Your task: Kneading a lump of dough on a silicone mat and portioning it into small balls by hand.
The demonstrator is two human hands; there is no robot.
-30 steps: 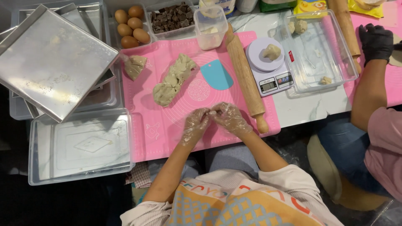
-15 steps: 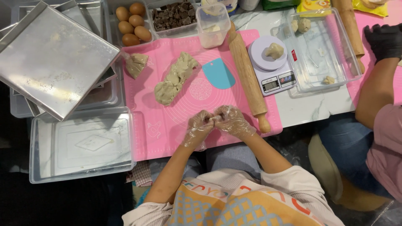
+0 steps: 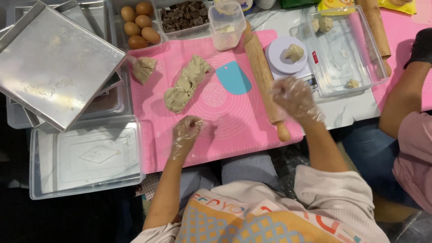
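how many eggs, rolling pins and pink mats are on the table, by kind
eggs: 4
rolling pins: 2, one on the near pink mat, one at the far right
pink mats: 2, the second at the right edge
total: 8

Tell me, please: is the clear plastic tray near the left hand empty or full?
Empty. The clear plastic tray shows only its bare bottom; no dough lies inside. The left hand is beside it, over the pink mat.

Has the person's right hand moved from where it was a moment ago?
Yes. The right hand has left the left hand and gone up and right, past the rolling pin toward the scale.
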